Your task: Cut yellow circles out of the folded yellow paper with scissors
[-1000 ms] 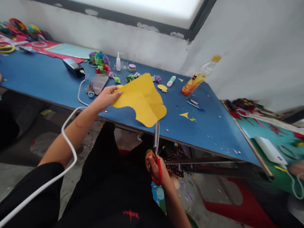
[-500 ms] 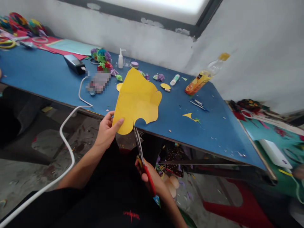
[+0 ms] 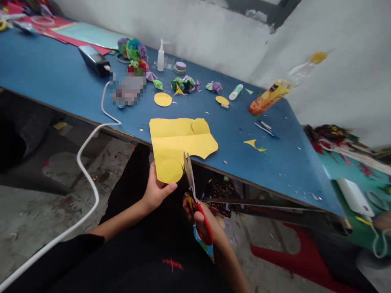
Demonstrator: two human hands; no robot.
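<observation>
Left hand [image 3: 157, 191] pinches the near edge of the yellow paper sheet [image 3: 179, 142], which juts off the blue table [image 3: 61, 87] edge; right hand [image 3: 198, 213] grips red-handled scissors [image 3: 195, 195], blades parted at the sheet's right side

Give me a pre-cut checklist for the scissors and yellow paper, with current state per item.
1. Left hand grips the yellow paper at its near lower edge: ok.
2. Right hand is in the handles of the red scissors: ok.
3. Blades are open and meet the paper's edge beside the traced circle: ok.
4. Left thumb is clear of the blades: ok, though close to them.
5. Blades follow the circle's line: cannot tell, the line is too faint.
6. Far part of the paper lies on the blue table, away from the loose yellow disc: ok.
</observation>
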